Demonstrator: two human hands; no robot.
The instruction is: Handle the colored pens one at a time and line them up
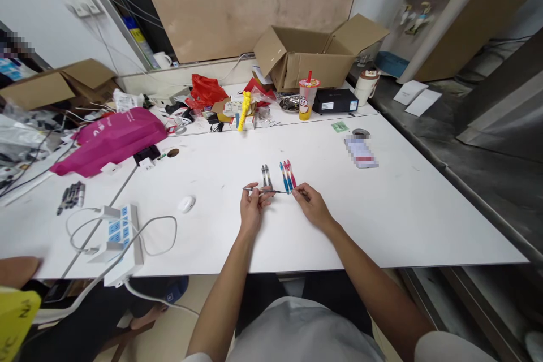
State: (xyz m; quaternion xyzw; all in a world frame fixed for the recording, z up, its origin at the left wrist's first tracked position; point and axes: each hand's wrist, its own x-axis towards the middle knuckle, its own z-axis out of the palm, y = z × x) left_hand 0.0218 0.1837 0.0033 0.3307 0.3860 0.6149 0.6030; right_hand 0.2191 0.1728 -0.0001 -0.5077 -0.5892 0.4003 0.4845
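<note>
In the head view, I am gripping a thin dark rod [278, 191] in my left hand [253, 202], my thumb and fingers closing firmly on it, and it is lying roughly level, pointing across toward my right hand [311, 202]. My right thumb and forefinger are bending close together just beside the rod's far tip; I cannot tell whether they are pinching anything. The rod is crossing in front of 2 grey pens [268, 176], which are lying side by side on the white table [424, 220], just beyond my left fingers. To their right, 3 blue and pink pens [285, 183] are lying close together, their near ends pointing toward my right fingertips. Farther left, a white case [186, 203] is resting on the table, and beyond it a power strip [125, 222] is lying near the front edge with cables trailing from it. Toward the back, a magenta bag [114, 138] is sprawling at the left, a yellow toy [245, 108] is leaning among small clutter, and a cup [304, 103] with a red straw is standing just beside a black box [333, 100]. Behind them, an open carton [318, 72] is sitting near the wall.
</note>
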